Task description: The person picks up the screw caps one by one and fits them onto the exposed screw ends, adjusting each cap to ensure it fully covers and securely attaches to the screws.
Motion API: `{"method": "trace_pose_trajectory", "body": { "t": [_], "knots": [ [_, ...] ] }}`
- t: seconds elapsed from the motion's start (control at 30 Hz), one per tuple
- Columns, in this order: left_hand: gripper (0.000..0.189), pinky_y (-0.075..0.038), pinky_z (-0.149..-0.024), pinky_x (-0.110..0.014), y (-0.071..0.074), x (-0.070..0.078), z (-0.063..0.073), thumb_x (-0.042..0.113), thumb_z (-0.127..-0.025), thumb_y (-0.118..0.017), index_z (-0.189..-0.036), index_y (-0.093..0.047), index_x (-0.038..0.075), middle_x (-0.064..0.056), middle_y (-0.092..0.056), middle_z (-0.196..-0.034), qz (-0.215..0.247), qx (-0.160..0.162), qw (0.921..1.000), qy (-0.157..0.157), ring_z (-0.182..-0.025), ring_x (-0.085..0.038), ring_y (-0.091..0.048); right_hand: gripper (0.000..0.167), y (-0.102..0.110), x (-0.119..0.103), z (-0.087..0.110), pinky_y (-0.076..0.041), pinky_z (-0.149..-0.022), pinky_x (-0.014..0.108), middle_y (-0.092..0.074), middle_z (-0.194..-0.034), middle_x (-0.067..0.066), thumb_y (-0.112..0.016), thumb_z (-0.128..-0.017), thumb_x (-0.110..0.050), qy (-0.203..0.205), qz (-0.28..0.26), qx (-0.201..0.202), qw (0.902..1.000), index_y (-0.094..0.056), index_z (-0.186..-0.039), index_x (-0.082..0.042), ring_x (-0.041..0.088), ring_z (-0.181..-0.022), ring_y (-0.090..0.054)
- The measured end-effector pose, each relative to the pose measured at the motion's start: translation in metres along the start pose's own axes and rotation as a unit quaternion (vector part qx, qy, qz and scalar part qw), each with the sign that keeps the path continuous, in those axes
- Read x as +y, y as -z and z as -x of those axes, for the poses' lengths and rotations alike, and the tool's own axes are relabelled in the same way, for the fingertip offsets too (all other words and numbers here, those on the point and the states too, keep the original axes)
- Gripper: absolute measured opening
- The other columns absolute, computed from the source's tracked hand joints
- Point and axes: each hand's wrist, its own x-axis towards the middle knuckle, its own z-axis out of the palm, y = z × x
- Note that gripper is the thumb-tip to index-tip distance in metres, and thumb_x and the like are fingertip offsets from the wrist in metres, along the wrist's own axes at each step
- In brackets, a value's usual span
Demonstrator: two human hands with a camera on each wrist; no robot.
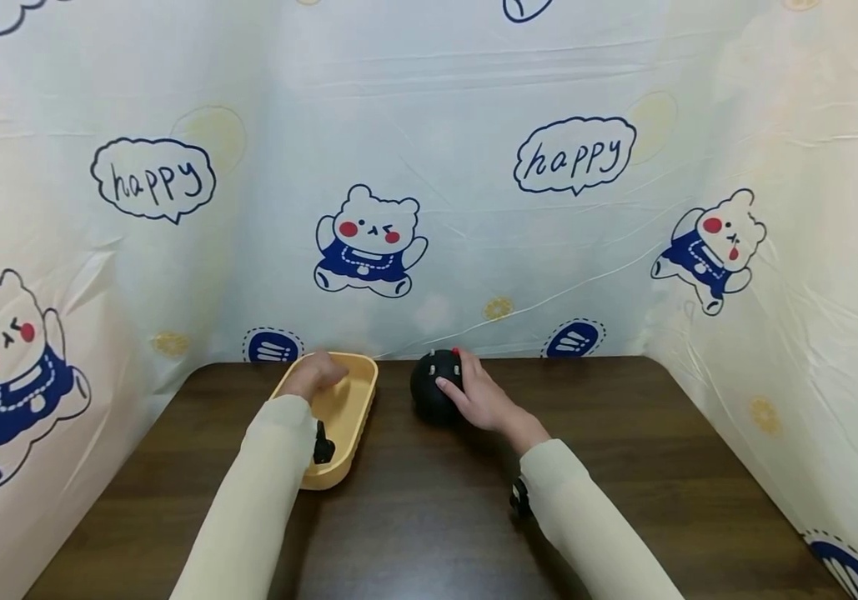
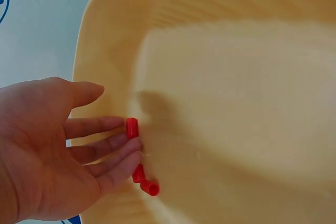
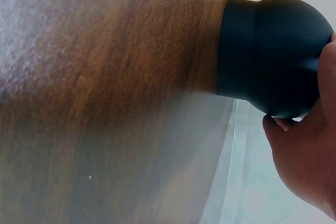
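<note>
In the head view my left hand (image 1: 314, 375) reaches into the far end of a yellow plastic tray (image 1: 366, 392). The left wrist view has that left hand (image 2: 63, 145) with its fingers extended, touching small red hollow cylinders (image 2: 132, 128) along the tray's inner edge; the fingers partly cover some of them. To the right of the tray, my right hand (image 1: 483, 398) holds a black round-topped object (image 1: 432, 392) from its right side. Light slots show on its top, with a red bit by the fingertips. From the right wrist, its narrower black base (image 3: 236, 51) appears on the table.
Both objects stand near the far edge of a dark wooden table (image 1: 398, 533). A printed curtain (image 1: 459, 100) hangs close behind and along the sides. Each wrist carries a small black device, the left one (image 1: 323, 446) over the tray.
</note>
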Motion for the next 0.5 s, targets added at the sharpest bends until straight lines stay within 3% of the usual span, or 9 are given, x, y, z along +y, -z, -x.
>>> {"method": "trace_pose_trajectory", "body": {
  "t": [0.13,0.37,0.5],
  "knots": [
    [0.024,-0.034,-0.051,-0.024,-0.0033,-0.0056,-0.008,0.018,-0.098,-0.046,-0.079,-0.049,0.004,-0.002,-0.039,-0.063,0.013,0.004,0.9999,-0.004,-0.055,-0.013,-0.042,0.083,0.0006,-0.0012,0.0006,-0.031,-0.119,0.055,-0.018,-0.166,0.02,-0.041,-0.105,-0.058,-0.001,-0.003,0.001,1.0,-0.01,-0.162,-0.007,0.036,-0.148,-0.033],
    [0.029,-0.049,-0.067,-0.032,-0.0053,-0.0064,-0.0046,0.013,-0.096,-0.046,-0.095,-0.067,-0.007,-0.006,-0.057,-0.065,0.04,0.001,0.999,-0.018,-0.06,-0.018,-0.051,0.088,-0.002,0.0053,-0.0046,-0.029,-0.12,0.055,-0.017,-0.167,0.018,-0.036,-0.103,-0.067,-0.005,0.0,-0.01,0.9999,-0.007,-0.163,-0.01,0.033,-0.149,-0.03],
    [0.031,-0.054,-0.074,-0.036,-0.0061,-0.0059,-0.001,0.013,-0.097,-0.048,-0.1,-0.069,-0.009,-0.014,-0.069,-0.078,0.041,0.0,0.9989,-0.022,-0.071,-0.023,-0.061,0.087,-0.0012,0.0033,-0.003,-0.03,-0.119,0.057,-0.018,-0.166,0.019,-0.037,-0.103,-0.065,-0.003,-0.004,-0.007,1.0,-0.008,-0.163,-0.009,0.035,-0.148,-0.032]
  ]
}}
